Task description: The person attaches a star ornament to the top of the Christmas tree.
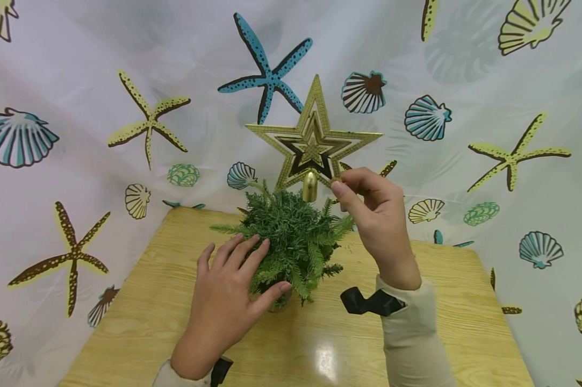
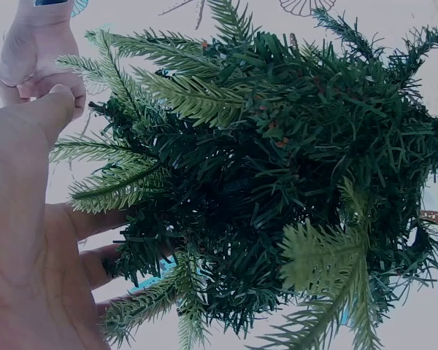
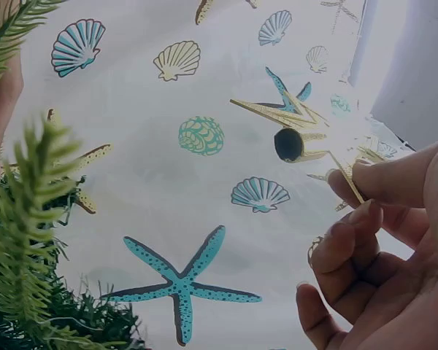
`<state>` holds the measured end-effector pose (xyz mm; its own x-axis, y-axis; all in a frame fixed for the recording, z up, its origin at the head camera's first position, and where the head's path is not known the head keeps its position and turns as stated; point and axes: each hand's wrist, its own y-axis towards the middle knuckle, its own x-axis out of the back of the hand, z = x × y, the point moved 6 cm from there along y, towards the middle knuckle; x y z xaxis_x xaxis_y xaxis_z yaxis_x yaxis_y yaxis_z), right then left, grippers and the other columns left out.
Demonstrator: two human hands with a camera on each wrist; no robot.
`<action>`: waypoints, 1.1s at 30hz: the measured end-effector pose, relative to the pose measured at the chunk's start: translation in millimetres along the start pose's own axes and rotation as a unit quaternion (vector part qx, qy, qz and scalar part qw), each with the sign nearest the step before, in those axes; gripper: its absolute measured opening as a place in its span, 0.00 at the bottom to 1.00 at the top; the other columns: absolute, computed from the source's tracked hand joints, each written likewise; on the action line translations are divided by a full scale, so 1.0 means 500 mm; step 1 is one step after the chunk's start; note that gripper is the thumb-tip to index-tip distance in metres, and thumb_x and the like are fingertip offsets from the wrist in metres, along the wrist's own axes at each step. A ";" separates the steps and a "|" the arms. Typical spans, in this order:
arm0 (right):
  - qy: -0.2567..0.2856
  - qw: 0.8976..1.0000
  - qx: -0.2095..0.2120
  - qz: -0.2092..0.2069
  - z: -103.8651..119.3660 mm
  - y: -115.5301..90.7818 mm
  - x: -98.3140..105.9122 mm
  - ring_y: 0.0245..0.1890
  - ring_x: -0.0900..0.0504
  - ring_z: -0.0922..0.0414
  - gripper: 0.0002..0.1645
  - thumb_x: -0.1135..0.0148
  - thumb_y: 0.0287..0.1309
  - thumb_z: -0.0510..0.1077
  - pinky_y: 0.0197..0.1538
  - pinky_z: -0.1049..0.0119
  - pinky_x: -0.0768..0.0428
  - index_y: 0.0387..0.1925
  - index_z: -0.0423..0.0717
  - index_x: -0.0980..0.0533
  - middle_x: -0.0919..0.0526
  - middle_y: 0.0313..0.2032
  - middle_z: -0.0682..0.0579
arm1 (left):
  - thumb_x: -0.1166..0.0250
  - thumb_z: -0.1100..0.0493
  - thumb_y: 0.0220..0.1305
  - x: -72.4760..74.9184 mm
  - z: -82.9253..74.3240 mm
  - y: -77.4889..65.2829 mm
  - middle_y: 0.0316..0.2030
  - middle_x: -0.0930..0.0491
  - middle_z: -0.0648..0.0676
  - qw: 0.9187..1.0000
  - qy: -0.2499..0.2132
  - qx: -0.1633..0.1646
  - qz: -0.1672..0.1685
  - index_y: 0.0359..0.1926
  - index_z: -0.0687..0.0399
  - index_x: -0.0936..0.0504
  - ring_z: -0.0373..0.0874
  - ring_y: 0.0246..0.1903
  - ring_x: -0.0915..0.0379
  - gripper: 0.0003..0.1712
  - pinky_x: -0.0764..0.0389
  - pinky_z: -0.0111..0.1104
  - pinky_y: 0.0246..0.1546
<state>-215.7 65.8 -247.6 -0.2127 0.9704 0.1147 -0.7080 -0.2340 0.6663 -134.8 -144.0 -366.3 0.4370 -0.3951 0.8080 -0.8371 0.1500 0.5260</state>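
A gold star tree topper (image 1: 313,148) is held upright above a small artificial Christmas tree (image 1: 291,231). My right hand (image 1: 380,223) pinches its lower right point between thumb and fingers. From the right wrist view, the topper's hollow round socket (image 3: 288,144) shows its dark opening, apart from the branches. Fingers spread, my left hand (image 1: 232,295) lies against the left side of the tree. In the left wrist view, its fingers (image 2: 95,266) reach behind the green branches. The foliage mostly hides the tree's base.
The tree stands on a light wooden table (image 1: 174,258). Behind and beside it hangs a white cloth (image 1: 199,54) printed with starfish and shells. A black strap (image 1: 370,302) sits at my right wrist, over a pale sleeve (image 1: 411,338).
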 end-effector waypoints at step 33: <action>-0.158 0.979 -0.050 0.115 -0.073 -0.038 -0.056 0.31 0.16 0.59 0.05 0.29 0.65 0.37 0.36 0.60 0.18 0.40 0.41 0.11 0.10 0.35 0.50 | 0.48 0.19 0.65 0.000 -0.002 -0.002 0.66 0.23 0.57 1.000 -0.005 -0.002 -0.004 0.69 0.50 0.21 0.58 0.68 0.33 0.49 0.42 0.68 0.66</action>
<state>-220.9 41.1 -290.3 -0.1664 0.8582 0.4857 -0.7318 -0.4376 0.5225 -133.8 -143.2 -366.4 0.4403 -0.4044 0.8016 -0.8328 0.1496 0.5329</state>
